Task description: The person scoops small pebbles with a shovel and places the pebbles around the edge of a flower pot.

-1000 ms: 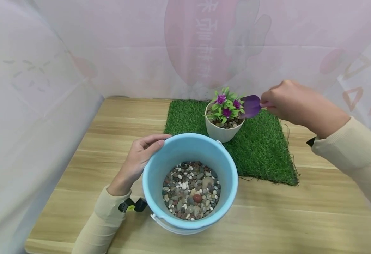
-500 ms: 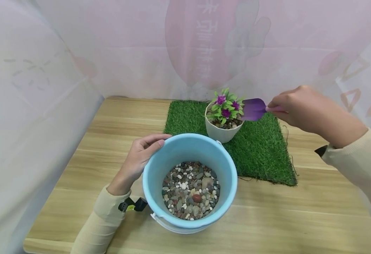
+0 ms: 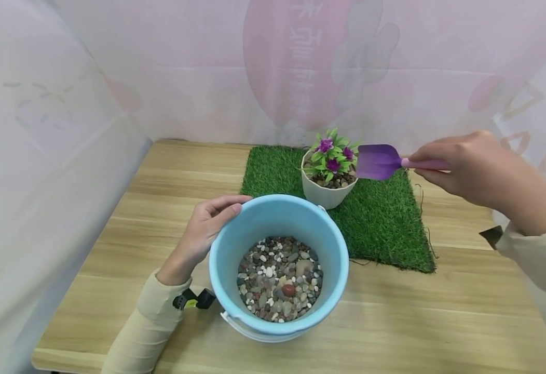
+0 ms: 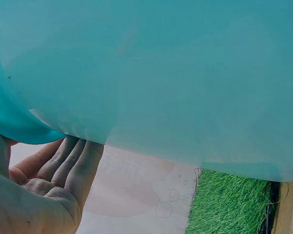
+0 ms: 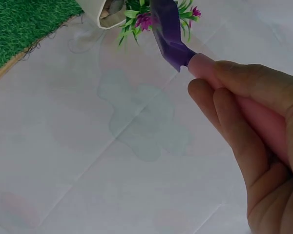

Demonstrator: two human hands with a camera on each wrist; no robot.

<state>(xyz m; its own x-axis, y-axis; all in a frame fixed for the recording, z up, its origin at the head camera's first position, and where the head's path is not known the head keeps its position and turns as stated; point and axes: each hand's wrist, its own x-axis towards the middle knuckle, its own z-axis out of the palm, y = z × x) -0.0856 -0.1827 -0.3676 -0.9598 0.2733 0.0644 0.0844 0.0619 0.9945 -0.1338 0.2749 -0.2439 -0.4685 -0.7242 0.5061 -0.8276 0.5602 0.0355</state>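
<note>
In my right hand (image 3: 469,169) is a small garden trowel with a purple blade (image 3: 378,162) and pink handle (image 3: 426,164), pinched between thumb and fingers. No pebbles show on the blade, which is just right of a white flowerpot (image 3: 325,196). Purple flowers and green leaves (image 3: 332,156) rise from the pot above brown pebbles. My left hand (image 3: 203,228) holds the light blue bucket (image 3: 221,291) by its left rim, with fingers along the outer wall in the left wrist view. Mixed pebbles (image 3: 277,280) cover the bucket's bottom.
Under the pot lies a green artificial grass mat (image 3: 385,234) with loose threads at its right edge. The wooden table (image 3: 133,244) extends around it. A printed cloth (image 3: 198,93) hangs behind. The bucket's white handle (image 3: 259,336) hangs down at the front.
My right hand has drawn right and slightly toward me with the trowel, uncovering more of the pink handle. The left hand and bucket have stayed nearly still.
</note>
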